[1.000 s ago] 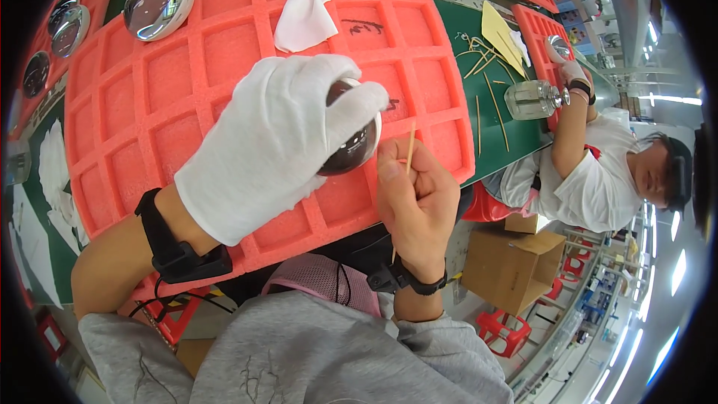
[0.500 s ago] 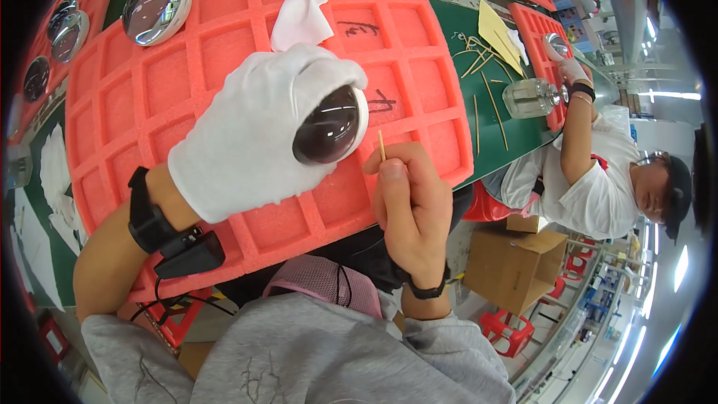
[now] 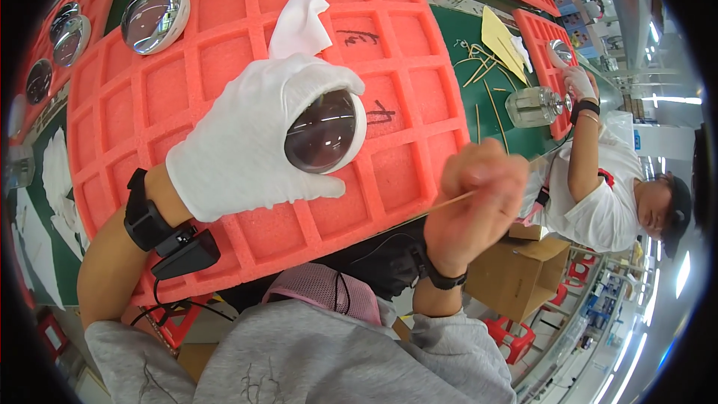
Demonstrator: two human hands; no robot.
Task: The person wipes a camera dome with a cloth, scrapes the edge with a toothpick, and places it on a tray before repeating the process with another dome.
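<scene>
While my gloved left hand (image 3: 247, 146) keeps the glass dome (image 3: 323, 132) clamped over the middle of the red foam tray (image 3: 224, 52), facing up at me now, my bare right hand (image 3: 479, 202) has pulled off to the right, fingers pinched shut on the thin wooden stick (image 3: 449, 201). So the stick's clear of the dome and I'm pretty much eyeballing the glass.
</scene>
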